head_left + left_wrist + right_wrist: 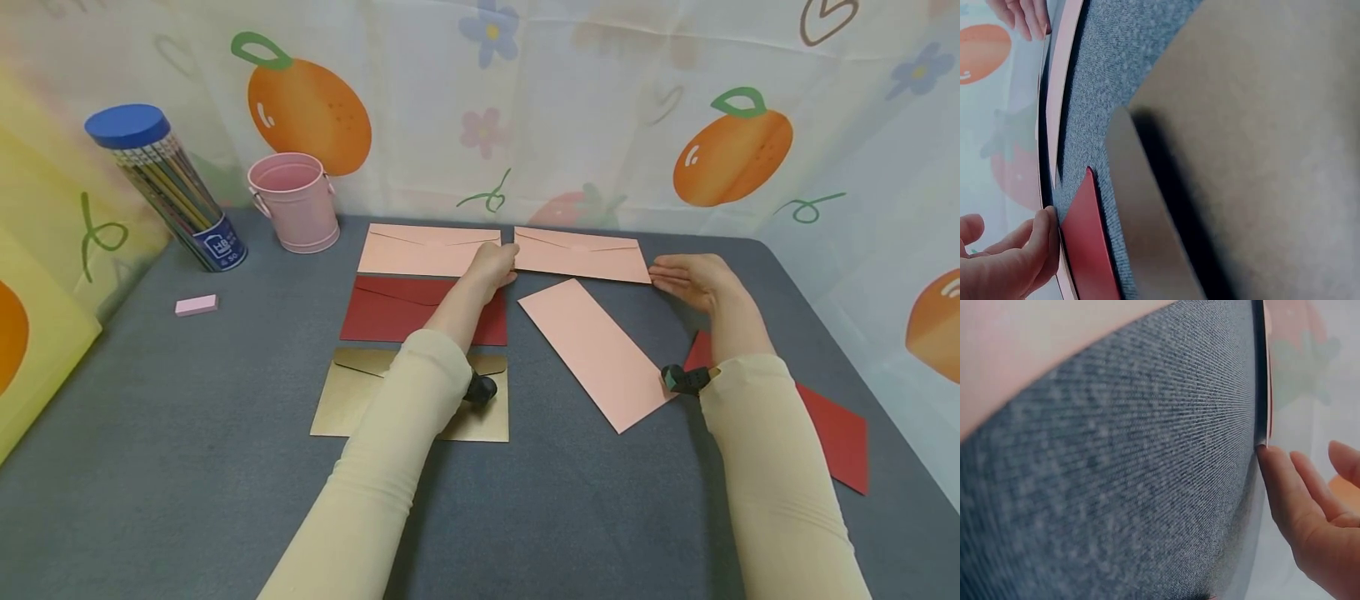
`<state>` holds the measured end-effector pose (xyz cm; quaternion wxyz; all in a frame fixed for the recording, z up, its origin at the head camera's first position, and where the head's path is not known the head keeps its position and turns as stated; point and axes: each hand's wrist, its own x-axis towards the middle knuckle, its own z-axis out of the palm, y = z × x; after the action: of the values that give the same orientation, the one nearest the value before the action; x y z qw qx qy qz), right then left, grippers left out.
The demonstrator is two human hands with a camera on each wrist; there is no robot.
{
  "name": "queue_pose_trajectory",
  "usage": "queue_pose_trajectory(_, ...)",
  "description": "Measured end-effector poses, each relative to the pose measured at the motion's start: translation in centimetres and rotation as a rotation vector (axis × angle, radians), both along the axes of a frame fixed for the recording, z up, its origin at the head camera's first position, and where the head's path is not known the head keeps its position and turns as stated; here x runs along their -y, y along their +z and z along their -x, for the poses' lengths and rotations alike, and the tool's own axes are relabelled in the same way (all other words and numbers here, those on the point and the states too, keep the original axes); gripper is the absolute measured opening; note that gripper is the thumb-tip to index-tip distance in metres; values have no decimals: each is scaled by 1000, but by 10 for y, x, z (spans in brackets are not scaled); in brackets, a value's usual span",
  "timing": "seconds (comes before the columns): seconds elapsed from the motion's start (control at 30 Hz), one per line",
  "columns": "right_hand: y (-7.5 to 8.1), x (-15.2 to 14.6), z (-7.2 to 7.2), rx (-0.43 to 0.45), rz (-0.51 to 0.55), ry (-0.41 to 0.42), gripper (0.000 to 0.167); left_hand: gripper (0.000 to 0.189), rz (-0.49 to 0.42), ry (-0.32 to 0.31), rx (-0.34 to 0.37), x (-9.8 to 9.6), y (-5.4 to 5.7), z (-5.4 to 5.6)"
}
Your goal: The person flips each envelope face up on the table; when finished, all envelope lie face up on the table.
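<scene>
Two pink envelopes lie end to end along the back of the table. My left hand reaches to where they meet, its fingertips at the left edge of the right-hand pink envelope and beside the left-hand pink envelope. At the opposite end, my right hand holds its fingers fairly straight, tips touching the right edge. Under the left forearm are a dark red envelope and a gold envelope, both partly covered. Another pink envelope lies slanted between the arms.
Beneath the right forearm a red envelope is partly hidden. A pink bucket, a blue-lidded tube of pencils and a small pink eraser stand or lie on the left. A printed curtain hangs behind the table.
</scene>
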<state>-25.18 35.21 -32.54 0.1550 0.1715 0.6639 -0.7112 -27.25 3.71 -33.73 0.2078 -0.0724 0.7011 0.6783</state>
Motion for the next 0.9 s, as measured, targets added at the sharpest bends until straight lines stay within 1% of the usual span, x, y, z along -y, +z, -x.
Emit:
queue_pose_trajectory(0.07,1,0,0,-4,-13,10,19,30,8,-10,0,0,1,0)
queue_pose_trajectory(0.17,2,1,-1,-7,-28,21,14,22,15,-21,4,0,2,0)
queue_pose_trajectory(0.2,2,1,-1,-7,-34,25,13,26,18,-26,7,0,3,-1)
queue_pose_trajectory(0.3,3,2,-3,-5,-49,33,11,49,29,-32,13,1,6,-1)
queue_pose_trajectory(0.37,4,1,-4,-7,-58,42,12,54,39,-33,10,2,8,-2)
queue_pose_trajectory(0.53,6,2,-4,-18,-72,38,23,52,43,-27,-8,5,10,-2)
queue_pose_trajectory(0.6,7,3,-4,-21,-81,28,23,53,37,-26,-9,6,10,-3)
queue_pose_trajectory(0.73,8,4,-3,-31,-95,20,17,53,40,-31,-16,7,11,-3)
queue_pose_trajectory(0.8,10,4,-3,-34,-97,24,10,53,50,-39,-21,8,11,-4)
queue_pose_trajectory(0.83,10,5,-3,-35,-103,32,10,52,53,-45,-23,8,10,-5)
queue_pose_trajectory(0.87,11,5,-3,-35,-115,43,15,51,55,-51,-24,8,10,-5)
queue_pose_trajectory(0.9,12,6,-4,-38,-143,65,24,50,61,-62,-26,7,10,-5)
